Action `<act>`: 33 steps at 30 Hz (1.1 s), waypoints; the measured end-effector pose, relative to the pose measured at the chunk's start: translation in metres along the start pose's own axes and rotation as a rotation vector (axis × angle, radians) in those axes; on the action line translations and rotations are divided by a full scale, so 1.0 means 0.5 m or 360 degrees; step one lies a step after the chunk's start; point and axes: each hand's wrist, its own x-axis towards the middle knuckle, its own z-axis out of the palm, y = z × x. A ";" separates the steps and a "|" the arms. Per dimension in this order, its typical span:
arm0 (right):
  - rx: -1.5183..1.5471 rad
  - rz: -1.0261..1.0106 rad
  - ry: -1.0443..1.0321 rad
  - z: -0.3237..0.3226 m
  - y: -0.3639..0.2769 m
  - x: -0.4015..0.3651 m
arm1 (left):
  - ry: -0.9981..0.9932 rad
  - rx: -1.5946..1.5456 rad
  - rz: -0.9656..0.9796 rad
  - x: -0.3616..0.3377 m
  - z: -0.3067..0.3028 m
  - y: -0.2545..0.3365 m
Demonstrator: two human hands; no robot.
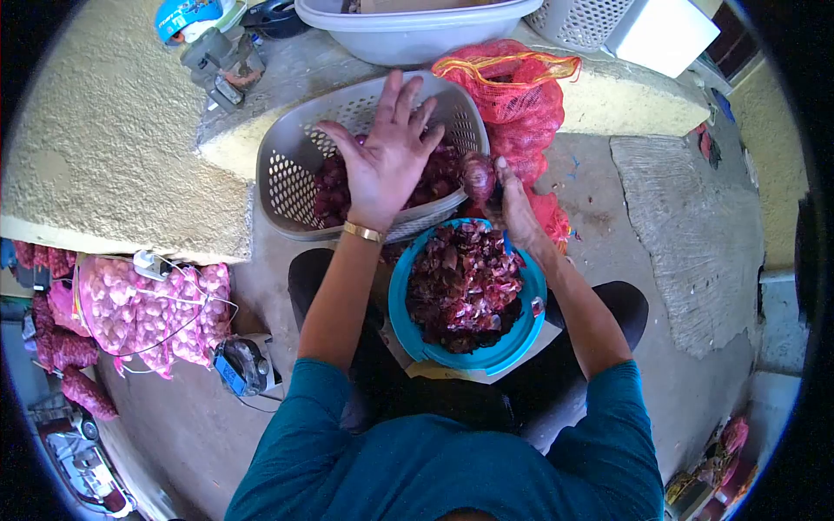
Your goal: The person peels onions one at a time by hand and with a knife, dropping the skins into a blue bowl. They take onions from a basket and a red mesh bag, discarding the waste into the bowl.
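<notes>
Over the grey perforated basket (287, 148), which holds red onions (332, 187), my left hand (391, 156) is raised with its fingers spread and nothing in it. To its right, beside the basket's rim, my right hand (514, 208) grips a red onion (479, 178). Something dark and blue shows in the same hand near the onion, too small to name. Below both hands, a blue tub (400, 304) between the knees holds a heap of onion skins (465, 286).
A red mesh sack (526, 117) stands right of the basket, against a ledge (621, 95). On the ledge are a large grey tub (417, 35) and a perforated bin (578, 24). Pink sacks (156, 308) and a weighing scale (245, 366) lie at the left.
</notes>
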 end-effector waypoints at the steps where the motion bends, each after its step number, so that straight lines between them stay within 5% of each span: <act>1: -0.0001 -0.0006 -0.0005 0.002 0.005 -0.004 | -0.0161 0.0083 0.0037 0.011 0.013 0.016; 8: 0.0111 0.0215 -0.0252 0.010 0.019 -0.008 | -0.0105 0.0085 0.0017 -0.002 0.011 0.025; 11: -0.0010 0.0064 0.0068 0.009 -0.001 0.012 | -0.0062 -0.0041 -0.0141 -0.021 -0.013 -0.034; 13: -0.0592 -0.0709 0.0341 0.003 -0.003 0.037 | 0.0062 0.0165 -0.0440 -0.041 -0.005 -0.069; 17: -0.1366 -0.1071 0.0593 0.019 -0.049 0.014 | 0.0227 0.0029 -0.0433 -0.049 0.015 -0.108; 24: -0.1772 -0.1189 0.0553 0.008 -0.088 0.009 | 0.0263 0.0105 -0.0436 -0.047 -0.003 -0.104; 33: -0.1713 -0.1070 0.0595 0.020 -0.063 0.014 | 0.0368 0.0070 -0.0456 -0.061 -0.004 -0.117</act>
